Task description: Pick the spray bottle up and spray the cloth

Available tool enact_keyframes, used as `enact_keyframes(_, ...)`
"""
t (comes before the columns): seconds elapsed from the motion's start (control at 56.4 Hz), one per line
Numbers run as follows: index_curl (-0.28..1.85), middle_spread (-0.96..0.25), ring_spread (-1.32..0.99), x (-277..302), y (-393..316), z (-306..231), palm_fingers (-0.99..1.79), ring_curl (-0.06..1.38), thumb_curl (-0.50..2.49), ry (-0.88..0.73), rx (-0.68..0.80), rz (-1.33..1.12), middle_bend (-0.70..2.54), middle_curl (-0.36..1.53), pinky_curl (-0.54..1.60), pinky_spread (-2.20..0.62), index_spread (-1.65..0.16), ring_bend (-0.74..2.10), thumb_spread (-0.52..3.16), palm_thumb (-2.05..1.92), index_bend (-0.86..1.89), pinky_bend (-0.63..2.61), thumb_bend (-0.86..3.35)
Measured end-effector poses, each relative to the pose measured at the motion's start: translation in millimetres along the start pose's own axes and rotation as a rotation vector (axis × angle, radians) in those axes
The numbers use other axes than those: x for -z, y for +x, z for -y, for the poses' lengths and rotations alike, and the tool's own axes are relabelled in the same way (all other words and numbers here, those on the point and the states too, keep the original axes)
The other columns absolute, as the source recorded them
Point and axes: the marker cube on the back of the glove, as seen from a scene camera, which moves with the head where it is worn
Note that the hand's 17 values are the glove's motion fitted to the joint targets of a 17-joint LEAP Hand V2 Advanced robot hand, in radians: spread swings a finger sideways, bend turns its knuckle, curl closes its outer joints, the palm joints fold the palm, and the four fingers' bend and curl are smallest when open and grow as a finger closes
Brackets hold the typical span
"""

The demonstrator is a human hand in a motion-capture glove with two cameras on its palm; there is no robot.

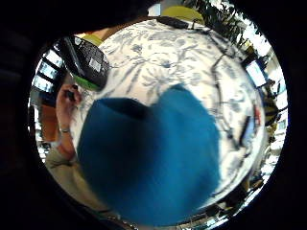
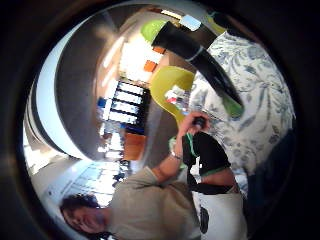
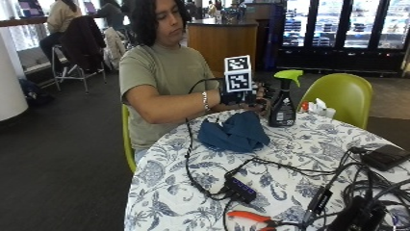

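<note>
Orange pliers (image 3: 253,217) lie nearest; further back, the blue cloth (image 3: 232,134) sits crumpled on the surface (image 3: 307,159) near the upright spray bottle (image 3: 282,103), where the right hand (image 3: 253,98) reaches, grip state hidden.

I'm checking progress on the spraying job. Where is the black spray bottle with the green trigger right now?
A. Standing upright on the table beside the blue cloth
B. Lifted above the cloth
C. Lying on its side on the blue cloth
A: the black spray bottle with the green trigger stands upright on the floral tablecloth, beside the crumpled blue cloth.
</note>
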Motion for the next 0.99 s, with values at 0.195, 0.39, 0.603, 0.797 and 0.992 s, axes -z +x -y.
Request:
enact_keyframes(0.195, 0.33, -0.04, -0.09, 23, 9, -54, 0.22, 0.33, 0.50, -0.077, 0.085, -0.257, 0.17, 0.34, 0.34, 0.22, -0.40, 0.26, 1.04, 0.65, 0.16, 0.34, -0.03)
enact_keyframes(0.39, 0.30, -0.06, -0.09, 19, -7, -83, 0.23, 0.33, 0.46, -0.094, 0.140, -0.307, 0.18, 0.32, 0.34, 0.22, -0.40, 0.29, 1.06, 0.63, 0.14, 0.33, -0.03)
enact_keyframes(0.603, 0.27, -0.05, -0.10, 21, -9, -90, 0.23, 0.34, 0.44, -0.086, 0.168, -0.322, 0.19, 0.32, 0.34, 0.21, -0.40, 0.35, 1.09, 0.64, 0.12, 0.33, -0.02)
enact_keyframes(0.797, 0.24, -0.04, -0.09, 1, -14, -88, 0.23, 0.34, 0.43, -0.078, 0.146, -0.306, 0.19, 0.33, 0.35, 0.21, -0.40, 0.37, 1.10, 0.64, 0.13, 0.33, -0.02)
enact_keyframes(0.992, 0.23, -0.03, -0.09, -5, -15, -92, 0.23, 0.33, 0.42, -0.109, 0.140, -0.298, 0.19, 0.33, 0.35, 0.21, -0.40, 0.38, 1.11, 0.65, 0.13, 0.32, -0.02)
